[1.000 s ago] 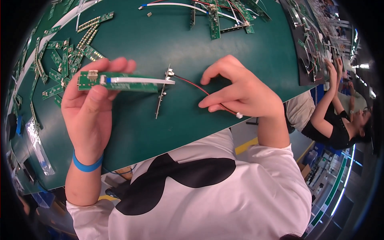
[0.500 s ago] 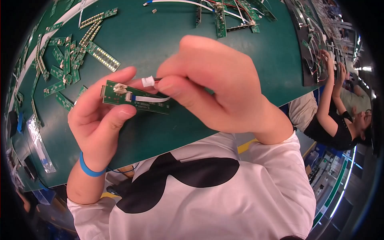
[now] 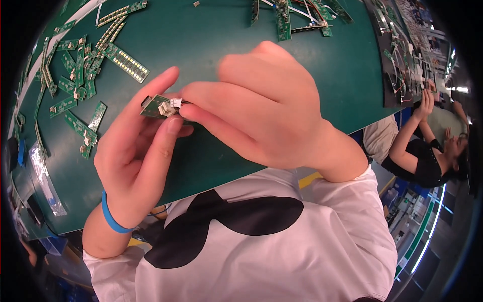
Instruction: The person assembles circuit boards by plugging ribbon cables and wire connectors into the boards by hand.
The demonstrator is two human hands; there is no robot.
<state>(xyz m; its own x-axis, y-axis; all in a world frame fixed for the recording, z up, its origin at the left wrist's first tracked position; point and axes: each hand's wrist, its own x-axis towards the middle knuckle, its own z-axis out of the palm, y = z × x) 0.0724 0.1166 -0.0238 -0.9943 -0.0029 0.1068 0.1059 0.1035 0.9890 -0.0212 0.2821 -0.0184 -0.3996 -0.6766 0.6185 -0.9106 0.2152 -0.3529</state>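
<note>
My left hand (image 3: 138, 146) grips a small green circuit board (image 3: 152, 107) between thumb and fingers, its end tilted up. A cream socket (image 3: 165, 108) stands on the board near that end. With thumb and forefinger pinched, my right hand (image 3: 261, 103) holds a white cable connector (image 3: 175, 102) right at the socket. Whether the connector sits inside the socket or only touches it, I cannot tell. Most of the board and the cable behind the connector are hidden by my fingers.
Several green circuit boards (image 3: 75, 85) lie heaped on the green table (image 3: 211, 30) at the left. More boards with cables (image 3: 284, 22) lie at the far side. A clear plastic bag (image 3: 46, 181) is at the left edge. Another person (image 3: 417, 151) works at the right.
My right hand has moved left, bringing the white connector from beside the board to the socket. My left hand has turned the board, and the flat white ribbon cable is now out of sight.
</note>
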